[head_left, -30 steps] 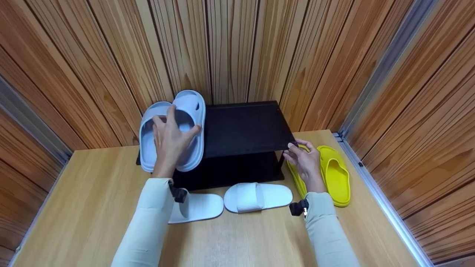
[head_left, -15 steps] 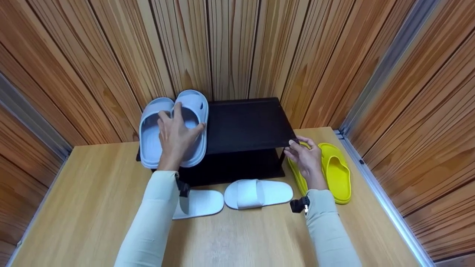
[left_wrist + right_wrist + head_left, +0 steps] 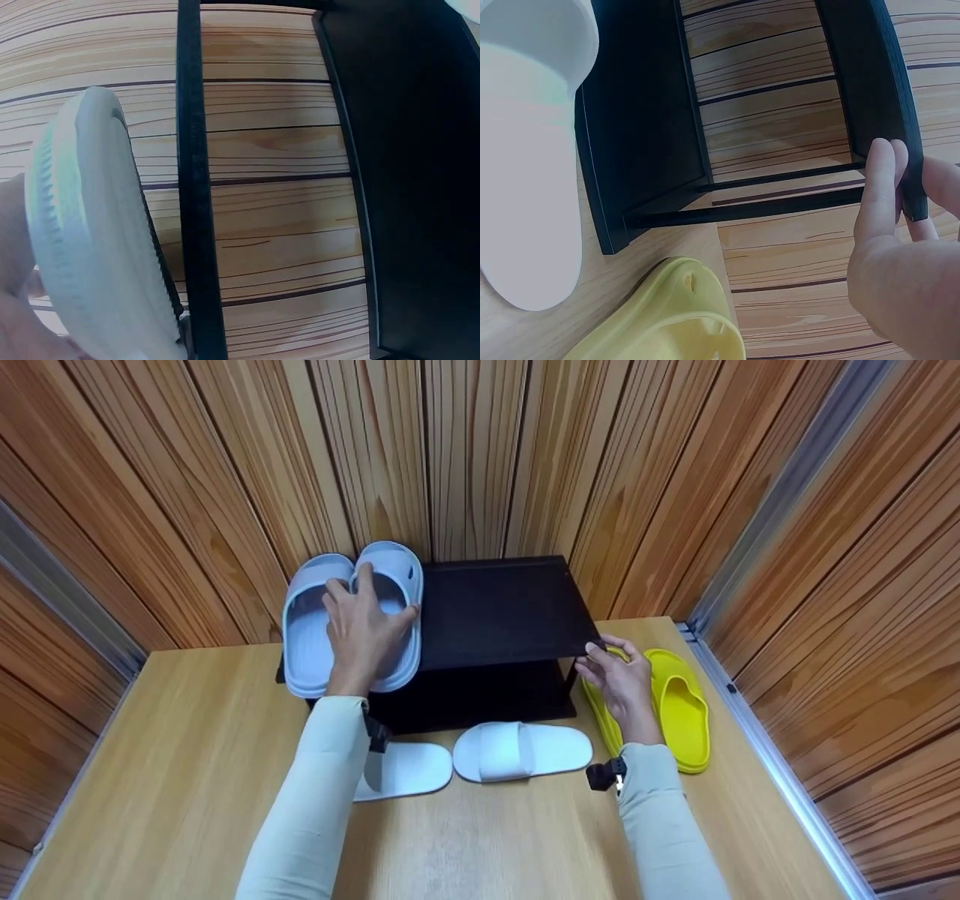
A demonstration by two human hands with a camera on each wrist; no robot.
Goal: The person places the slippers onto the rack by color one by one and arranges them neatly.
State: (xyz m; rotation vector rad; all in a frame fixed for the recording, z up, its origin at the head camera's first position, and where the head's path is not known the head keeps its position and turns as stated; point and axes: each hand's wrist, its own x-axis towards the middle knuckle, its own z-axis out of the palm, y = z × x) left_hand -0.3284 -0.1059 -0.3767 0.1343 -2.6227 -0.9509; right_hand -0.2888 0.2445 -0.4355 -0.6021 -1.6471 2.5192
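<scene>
A pair of light blue-grey slippers sits side by side on the left end of a black two-tier shoe rack (image 3: 499, 611). My left hand (image 3: 364, 634) reaches over the right slipper (image 3: 386, 559), gripping it with the thumb at its outer rim and the fingers near its inner edge, against the left slipper (image 3: 306, 637). In the left wrist view, the pale side of a slipper (image 3: 97, 225) shows above the rack's upper shelf. My right hand (image 3: 619, 682) pinches the front right corner of that shelf; its fingers (image 3: 881, 176) show around the edge in the right wrist view.
Two white slides lie on the wooden floor (image 3: 480, 840) before the rack: the right slide (image 3: 562, 750), and the left slide (image 3: 420, 769), partly behind my left wrist. Yellow clogs (image 3: 684, 720) stand right of the rack. Wood-panelled walls (image 3: 480, 457) enclose the back and sides.
My left hand has shifted slightly right and up over the blue-grey slippers, which sit slightly closer to the rack's middle. The right hand keeps its hold on the corner. The head view has tilted slightly.
</scene>
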